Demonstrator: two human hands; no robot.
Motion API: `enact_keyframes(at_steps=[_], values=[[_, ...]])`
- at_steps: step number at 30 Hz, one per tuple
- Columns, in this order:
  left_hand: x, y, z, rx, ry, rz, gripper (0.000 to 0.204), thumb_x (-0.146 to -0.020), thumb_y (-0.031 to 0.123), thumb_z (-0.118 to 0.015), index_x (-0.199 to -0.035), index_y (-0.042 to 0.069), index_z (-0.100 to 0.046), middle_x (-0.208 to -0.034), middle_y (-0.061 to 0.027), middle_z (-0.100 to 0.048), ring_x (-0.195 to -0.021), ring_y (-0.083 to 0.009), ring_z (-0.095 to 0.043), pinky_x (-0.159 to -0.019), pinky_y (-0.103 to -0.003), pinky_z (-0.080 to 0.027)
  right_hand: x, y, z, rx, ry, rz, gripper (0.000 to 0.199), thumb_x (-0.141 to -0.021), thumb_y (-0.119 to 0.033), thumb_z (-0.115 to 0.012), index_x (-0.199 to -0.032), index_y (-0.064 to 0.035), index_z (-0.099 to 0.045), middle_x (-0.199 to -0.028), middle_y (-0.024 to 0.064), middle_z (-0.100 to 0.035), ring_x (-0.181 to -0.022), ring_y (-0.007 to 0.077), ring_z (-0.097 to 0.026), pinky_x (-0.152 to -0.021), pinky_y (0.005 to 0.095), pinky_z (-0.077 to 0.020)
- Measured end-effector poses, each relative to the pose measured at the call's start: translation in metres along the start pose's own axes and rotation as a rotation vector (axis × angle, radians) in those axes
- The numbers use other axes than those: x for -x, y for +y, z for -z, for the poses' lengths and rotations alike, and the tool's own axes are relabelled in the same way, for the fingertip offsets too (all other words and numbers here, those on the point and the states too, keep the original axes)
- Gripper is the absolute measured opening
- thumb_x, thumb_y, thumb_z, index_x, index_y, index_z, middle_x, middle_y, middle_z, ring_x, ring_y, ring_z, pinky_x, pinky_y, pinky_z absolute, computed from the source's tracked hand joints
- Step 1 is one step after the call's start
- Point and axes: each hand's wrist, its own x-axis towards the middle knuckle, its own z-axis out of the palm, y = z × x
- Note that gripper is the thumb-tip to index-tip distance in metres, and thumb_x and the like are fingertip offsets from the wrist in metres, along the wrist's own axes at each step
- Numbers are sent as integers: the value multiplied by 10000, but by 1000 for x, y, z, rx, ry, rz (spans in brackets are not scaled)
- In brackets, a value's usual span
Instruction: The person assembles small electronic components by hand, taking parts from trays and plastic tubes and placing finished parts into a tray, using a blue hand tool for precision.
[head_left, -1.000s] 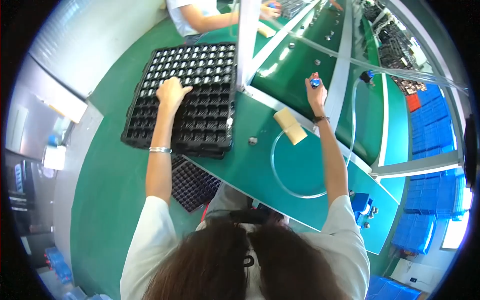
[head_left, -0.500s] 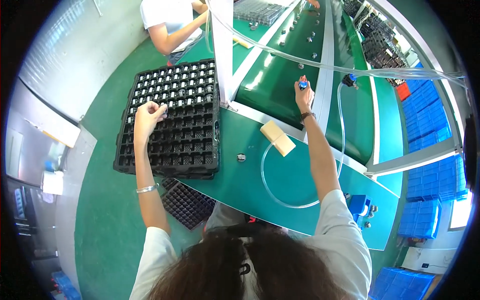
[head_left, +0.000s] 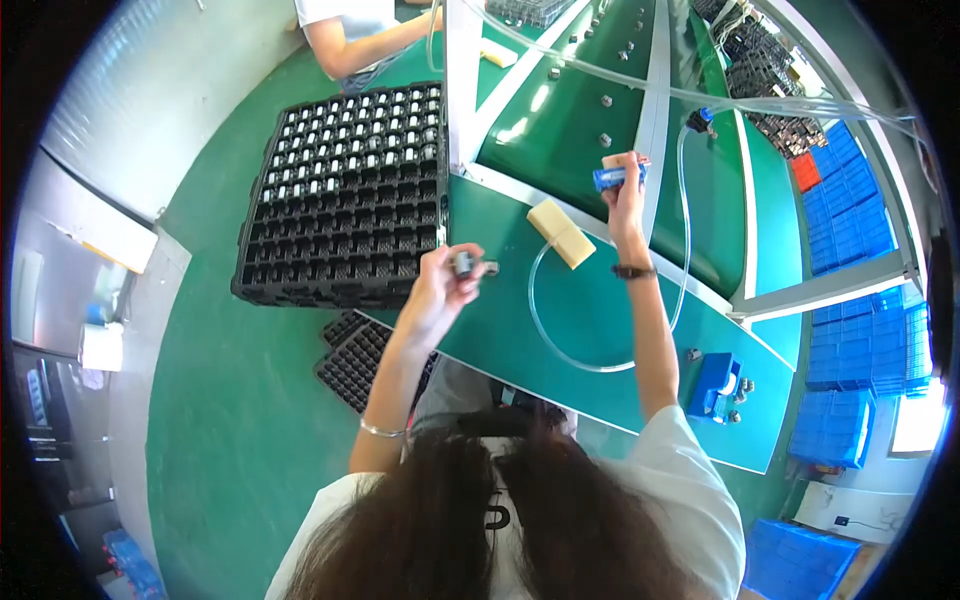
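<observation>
My left hand (head_left: pixel 437 295) is closed on a small round metal part (head_left: pixel 463 264), grey with a pale face, just off the tray's right edge. Beside its fingertips, a second metal part (head_left: pixel 490 268) lies on the green table. My right hand (head_left: pixel 626 200) grips a small blue tool (head_left: pixel 608 179) with an orange-red end, above the near end of the green belt; its exact kind is unclear. To the left, a black compartment tray (head_left: pixel 340 235) holds rows of pale-faced parts in its far half, while its near rows show bare pockets.
A yellow foam block (head_left: pixel 562 235) and a looped clear hose (head_left: pixel 545 335) lie on the table. At the right stands a blue dispenser (head_left: pixel 712 388) beside several metal parts. Loose parts dot the conveyor belt (head_left: pixel 560 130). A co-worker's arm (head_left: pixel 385 45) reaches in beyond the tray.
My left hand has come off the tray toward the right and nearer me, now showing a part in its fingers. My right hand has turned the blue tool sideways. The whole view has shifted slightly.
</observation>
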Motion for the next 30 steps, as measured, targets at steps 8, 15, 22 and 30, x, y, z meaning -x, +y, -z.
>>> enact_keyframes(at_steps=[8, 15, 22, 30], values=[[4, -29, -52, -408, -6, -156, 350, -942, 263, -425, -1090, -31, -544, -921, -46, -567, -827, -87, -512, -743, -218, -408, 170, -27, -48, -244, -118, -5, 365, -920, -373, -407, -1070, -51, -493, -1004, 60, -567, -904, 125, -525, -794, 254, -411], [19, -36, -62, -493, 68, -203, 277, -902, 213, -520, -1021, -21, -605, -907, -17, -609, -855, -64, -519, -790, -215, -394, 213, -42, -66, -34, -188, 143, 326, -917, -294, -419, -1007, -12, -557, -913, 43, -590, -782, 73, -548, -652, 209, -440], [27, -36, -59, -478, 88, -151, 267, -852, 147, -600, -1014, -65, -606, -901, -55, -624, -826, -79, -558, -746, -199, -433, 223, -39, -63, 15, -227, 181, 326, -904, -301, -446, -1002, -12, -560, -899, 42, -596, -781, 84, -549, -670, 225, -445], [30, -57, -52, -514, 138, -81, 289, -881, 191, -557, -1073, -23, -593, -935, -8, -611, -849, -63, -525, -767, -194, -394, 223, -21, -47, 65, -293, 60, 399, -881, -381, -470, -1086, -38, -462, -969, 75, -562, -867, 121, -542, -761, 246, -441]])
